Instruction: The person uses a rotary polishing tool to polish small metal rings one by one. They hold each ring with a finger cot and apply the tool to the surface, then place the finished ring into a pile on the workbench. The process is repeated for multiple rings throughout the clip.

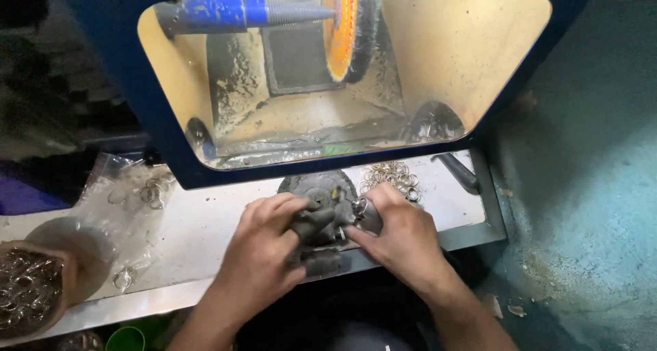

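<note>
— Hands?
— Left hand (pixel 263 245) is curling shut around a dark grimy cloth (pixel 316 229); right hand (pixel 395 236) is pinching a metal ring (pixel 361 207) against it.
— Surroundings?
— Loose rings (pixel 395 176) are lying on the pale worktop (pixel 205 235) beneath a blue hood housing an orange buffing wheel (pixel 345 36).

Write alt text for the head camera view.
Two bare hands, left hand and right hand, grip a small metal ring with grimy dark finger guards before a polishing machine's orange buffing wheel. More loose rings lie on the bench.

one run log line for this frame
left hand: grips dark finger guards | right hand: pinches metal ring | loose rings on bench | buffing wheel above
</note>
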